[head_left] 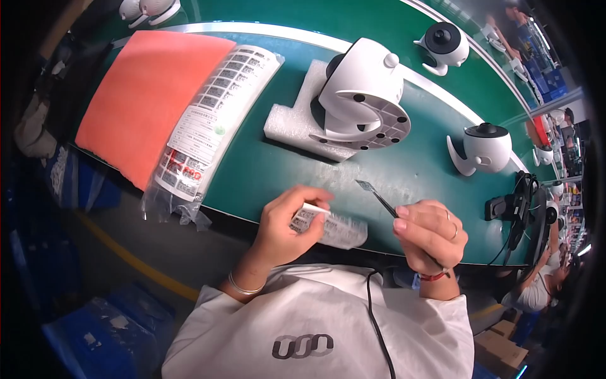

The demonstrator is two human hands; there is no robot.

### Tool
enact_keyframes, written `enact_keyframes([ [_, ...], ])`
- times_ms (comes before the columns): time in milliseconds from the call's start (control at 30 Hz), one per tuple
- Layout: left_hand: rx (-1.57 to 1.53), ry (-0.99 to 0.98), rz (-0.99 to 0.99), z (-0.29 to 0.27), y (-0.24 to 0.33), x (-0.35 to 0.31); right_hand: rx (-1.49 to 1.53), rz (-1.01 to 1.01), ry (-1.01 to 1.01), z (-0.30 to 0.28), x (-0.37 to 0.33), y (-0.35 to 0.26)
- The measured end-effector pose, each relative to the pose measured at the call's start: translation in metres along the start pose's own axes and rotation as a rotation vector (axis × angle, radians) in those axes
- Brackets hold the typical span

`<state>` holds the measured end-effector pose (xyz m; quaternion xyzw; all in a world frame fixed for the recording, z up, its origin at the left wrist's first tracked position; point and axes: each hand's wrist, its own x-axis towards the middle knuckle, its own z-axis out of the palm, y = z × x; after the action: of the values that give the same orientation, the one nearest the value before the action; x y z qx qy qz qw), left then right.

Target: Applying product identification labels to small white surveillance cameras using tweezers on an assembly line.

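Between the thumb and fingers of my left hand point(287, 218) is a sheet of small printed labels point(344, 232), held over the bench's near edge. My right hand point(432, 234) pinches a pair of dark tweezers point(382, 201). A small grey label point(364, 184) sits at their tip, away from the sheet. Beyond both hands, a white rounded device point(363, 88) lies tilted in a white foam cradle point(287, 123). Its grey underside with black round feet faces me.
To the left, an orange foam sheet point(151, 95) lies beside a plastic bag of label sheets point(211, 120). More white devices point(486, 148) stand at the right and on the green far strip. A black stand with cables point(508, 208) is near the right edge. Blue bins point(107, 335) are below left.
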<state>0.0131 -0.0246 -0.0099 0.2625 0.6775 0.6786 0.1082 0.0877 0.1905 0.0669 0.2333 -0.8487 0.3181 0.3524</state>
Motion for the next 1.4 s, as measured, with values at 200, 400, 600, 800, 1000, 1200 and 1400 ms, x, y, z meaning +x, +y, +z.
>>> enact_keyframes([
  [200,0.001,-0.094,-0.036,0.003,0.014,-0.001,-0.103,-0.088,0.051,0.006,-0.009,-0.007],
  [400,-0.216,-0.219,0.030,0.019,0.021,-0.007,-0.199,-0.346,-0.063,0.025,-0.001,-0.005],
  [600,-0.590,-0.097,-0.272,0.032,0.029,-0.015,-0.273,-0.449,-0.091,0.030,0.010,-0.007],
  [800,-0.741,-0.009,-0.295,0.023,0.024,-0.016,-0.380,-0.457,-0.275,0.033,0.022,-0.015],
  [1000,-0.651,0.170,-0.295,0.013,0.012,-0.020,-0.282,-0.433,-0.433,0.022,0.046,0.001],
  [1200,-0.609,0.144,-0.253,0.001,0.002,-0.020,-0.371,0.213,-0.477,0.009,0.098,0.040],
  [1400,-0.663,0.031,-0.257,-0.011,-0.004,-0.021,-0.037,0.437,-0.439,-0.018,0.143,0.090],
])
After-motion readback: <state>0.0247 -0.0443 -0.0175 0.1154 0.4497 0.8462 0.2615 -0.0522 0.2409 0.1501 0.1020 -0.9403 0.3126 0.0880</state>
